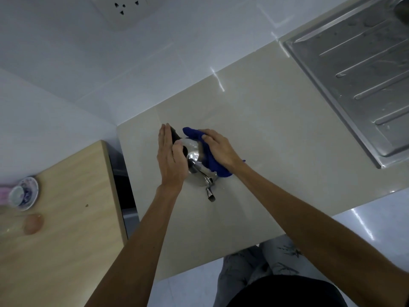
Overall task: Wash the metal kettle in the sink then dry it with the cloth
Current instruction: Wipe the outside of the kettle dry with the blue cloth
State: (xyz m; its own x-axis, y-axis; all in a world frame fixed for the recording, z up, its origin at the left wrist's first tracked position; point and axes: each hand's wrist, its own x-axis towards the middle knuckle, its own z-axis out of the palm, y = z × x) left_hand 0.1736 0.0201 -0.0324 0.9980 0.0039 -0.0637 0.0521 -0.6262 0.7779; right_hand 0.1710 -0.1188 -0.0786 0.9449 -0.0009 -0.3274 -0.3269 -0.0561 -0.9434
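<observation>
The shiny metal kettle [194, 157] stands on the beige countertop [254, 134], its spout [210, 193] pointing toward me and its black handle partly hidden. My left hand [170, 158] lies flat against the kettle's left side, fingers extended, steadying it. My right hand [218, 148] presses a dark blue cloth [210, 160] against the kettle's right side. The cloth wraps over the top and down that flank.
The steel sink drainboard [354, 69] lies at the far right. A wooden table [66, 218] on the left carries a patterned cup and saucer [23, 193] and an egg [33, 223]. A wall socket [126, 9] sits on the white tiles above.
</observation>
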